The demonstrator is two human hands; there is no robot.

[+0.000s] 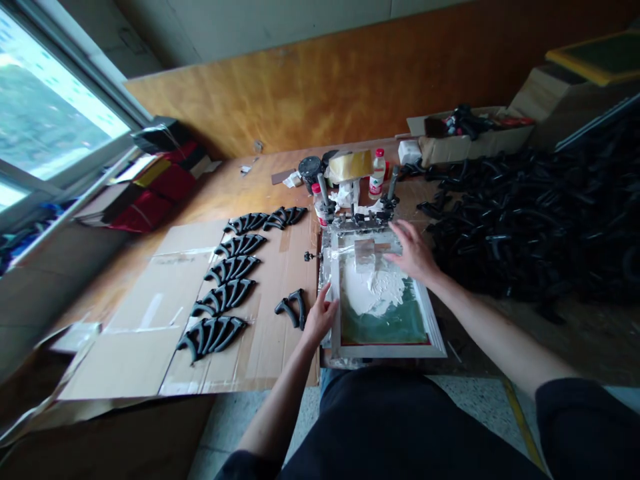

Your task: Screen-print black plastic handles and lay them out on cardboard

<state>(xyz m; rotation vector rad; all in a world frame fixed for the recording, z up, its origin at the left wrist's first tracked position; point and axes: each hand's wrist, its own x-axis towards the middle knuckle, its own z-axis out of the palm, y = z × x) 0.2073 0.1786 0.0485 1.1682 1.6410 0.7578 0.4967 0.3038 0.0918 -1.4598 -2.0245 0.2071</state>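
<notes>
A screen-printing frame (436, 331) with a green mesh and a smear of white ink (374, 291) lies in front of me. My left hand (320, 318) grips the frame's left edge, fingers curled on it. My right hand (413, 251) rests on the upper right of the screen, fingers spread, next to a squeegee (365, 254) standing in the ink. Two black curved plastic parts (293, 307) lie just left of my left hand.
Rows of black curved parts (226, 297) lie on flattened cardboard (140, 333) to the left. A big heap of the same parts (540, 220) fills the right. Bottles (377, 175), a tape roll (350, 165) and clamps stand behind the frame. Boxes line the back wall.
</notes>
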